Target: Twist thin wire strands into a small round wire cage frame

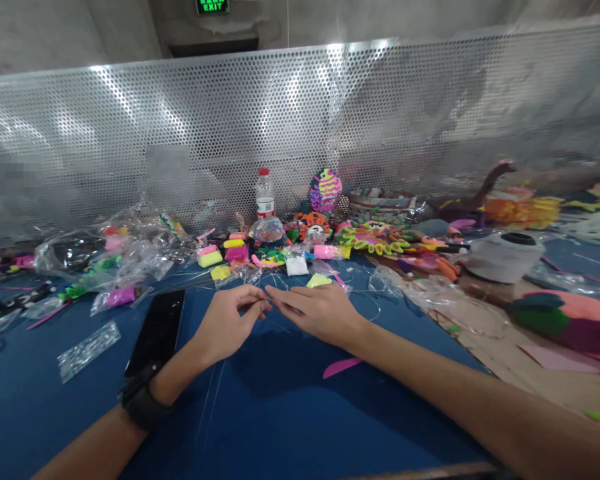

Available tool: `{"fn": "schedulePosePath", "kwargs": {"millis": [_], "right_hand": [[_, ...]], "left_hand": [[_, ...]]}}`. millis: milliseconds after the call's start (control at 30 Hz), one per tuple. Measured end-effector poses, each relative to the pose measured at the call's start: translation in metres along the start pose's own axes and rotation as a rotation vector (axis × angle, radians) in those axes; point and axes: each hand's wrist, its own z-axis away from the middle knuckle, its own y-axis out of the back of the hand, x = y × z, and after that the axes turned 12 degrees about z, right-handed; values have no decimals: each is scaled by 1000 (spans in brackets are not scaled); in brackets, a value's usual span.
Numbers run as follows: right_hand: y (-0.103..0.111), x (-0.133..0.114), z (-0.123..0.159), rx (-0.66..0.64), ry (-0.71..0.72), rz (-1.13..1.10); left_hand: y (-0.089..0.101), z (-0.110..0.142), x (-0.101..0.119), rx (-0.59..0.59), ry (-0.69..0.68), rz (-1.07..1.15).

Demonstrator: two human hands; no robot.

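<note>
exit sign (213, 7) over perforated screen (180, 113) | left hand (225, 323), right hand (315, 313) pinch clear thread (269, 295)

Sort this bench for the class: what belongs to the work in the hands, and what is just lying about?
In use: left hand, right hand, clear thread.
Lying about: phone, bottle, white spool, pink strip.

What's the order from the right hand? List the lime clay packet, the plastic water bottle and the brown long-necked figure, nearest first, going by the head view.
From the right hand, in the head view:
1. Lime clay packet: just beyond the fingertips, on the blue mat.
2. Plastic water bottle: at the back, left of the hand, by the perforated metal panel.
3. Brown long-necked figure: at the back, far to the hand's right.
</note>
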Motion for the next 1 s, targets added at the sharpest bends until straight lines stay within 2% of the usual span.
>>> {"fn": "schedulePosePath", "kwargs": {"millis": [233, 500, 800, 1000], "right_hand": [[-1, 3, -1, -80, 63, 22], [5, 2, -4, -201, 146, 154], [-2, 0, -2, -72, -28, -42], [1, 4, -2, -115, 59, 19]], "left_hand": [[-1, 0, -2, -8, -8, -15], [-3, 0, 3, -4, 14, -36], [-1, 0, 2, 14, -7, 38], [0, 0, 0, 8, -5, 27]]}}
